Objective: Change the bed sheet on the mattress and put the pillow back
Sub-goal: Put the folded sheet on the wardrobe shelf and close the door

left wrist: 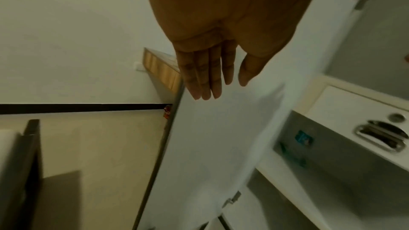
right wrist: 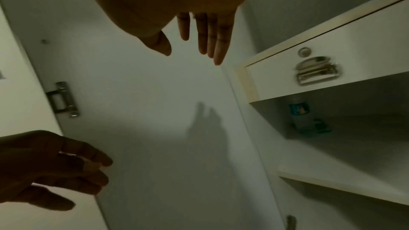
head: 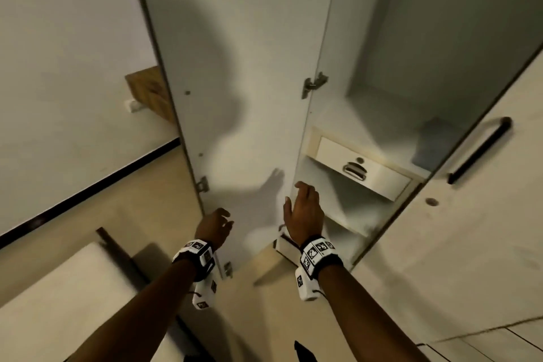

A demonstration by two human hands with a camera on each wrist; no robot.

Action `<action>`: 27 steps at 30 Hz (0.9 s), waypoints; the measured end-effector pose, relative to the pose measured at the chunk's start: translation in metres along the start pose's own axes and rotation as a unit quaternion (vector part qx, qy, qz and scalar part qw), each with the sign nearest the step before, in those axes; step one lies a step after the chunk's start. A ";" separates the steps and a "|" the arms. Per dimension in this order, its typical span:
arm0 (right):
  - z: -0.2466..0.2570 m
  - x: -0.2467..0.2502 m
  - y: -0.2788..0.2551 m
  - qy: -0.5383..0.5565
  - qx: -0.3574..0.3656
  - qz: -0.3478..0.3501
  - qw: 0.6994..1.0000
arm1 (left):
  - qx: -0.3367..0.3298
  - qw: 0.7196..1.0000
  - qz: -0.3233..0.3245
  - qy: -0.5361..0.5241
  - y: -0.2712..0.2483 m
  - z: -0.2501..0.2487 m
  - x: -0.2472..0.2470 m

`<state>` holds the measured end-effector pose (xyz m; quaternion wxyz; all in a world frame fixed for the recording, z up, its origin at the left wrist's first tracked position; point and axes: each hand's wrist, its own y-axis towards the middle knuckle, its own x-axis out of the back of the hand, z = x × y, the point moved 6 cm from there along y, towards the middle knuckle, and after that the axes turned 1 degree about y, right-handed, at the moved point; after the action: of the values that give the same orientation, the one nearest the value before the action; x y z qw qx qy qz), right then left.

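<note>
Both empty hands, left hand (head: 214, 225) and right hand (head: 304, 211), face open wardrobe (head: 249, 67).

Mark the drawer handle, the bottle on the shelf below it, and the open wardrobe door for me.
drawer handle (right wrist: 317, 71): right wrist view, on the metal pull.
bottle (right wrist: 299, 114): right wrist view, on its blue label.
open wardrobe door (head: 241, 73): head view, on its inner face.
</note>
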<state>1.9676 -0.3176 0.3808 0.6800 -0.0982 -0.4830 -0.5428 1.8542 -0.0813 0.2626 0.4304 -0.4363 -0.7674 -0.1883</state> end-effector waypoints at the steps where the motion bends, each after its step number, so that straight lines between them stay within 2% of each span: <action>1: 0.024 -0.012 0.001 0.011 0.018 0.007 1.000 | 0.021 0.999 -0.029 0.006 -0.003 0.017 0.021; 3: 0.066 -0.029 0.004 0.022 0.052 0.014 0.998 | 0.029 0.995 -0.093 0.006 -0.006 0.035 0.063; 5: 0.101 -0.039 0.008 0.031 0.071 0.013 0.997 | 0.010 0.989 -0.146 -0.032 -0.008 0.036 0.102; 9: 0.159 -0.047 0.017 0.045 0.102 -0.002 0.994 | -0.070 0.969 -0.211 -0.108 -0.004 0.000 0.173; 13: 0.199 -0.045 0.027 0.028 0.116 -0.023 0.993 | -0.105 0.946 -0.191 -0.239 0.019 -0.037 0.222; 16: 0.209 -0.041 0.032 0.008 0.094 -0.043 0.995 | -0.081 0.890 -0.130 -0.430 0.024 -0.067 0.241; 17: 0.211 -0.039 0.031 0.006 0.091 -0.049 0.995 | -0.075 0.879 -0.112 -0.457 0.024 -0.074 0.243; 18: 0.213 -0.038 0.029 0.004 0.091 -0.051 0.995 | -0.073 0.876 -0.097 -0.466 0.025 -0.078 0.243; 22: 0.215 -0.038 0.017 -0.026 0.107 -0.039 0.993 | -0.061 0.895 -0.057 -0.438 0.027 -0.070 0.231; 27: 0.202 -0.033 -0.013 -0.042 0.101 -0.039 0.993 | -0.136 0.884 -0.054 -0.444 -0.012 -0.097 0.229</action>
<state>1.8476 -0.1682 0.4548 0.6441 -0.0329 -0.5669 -0.5125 1.8358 -0.0359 0.5071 -0.0295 -0.4866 -0.8673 -0.1004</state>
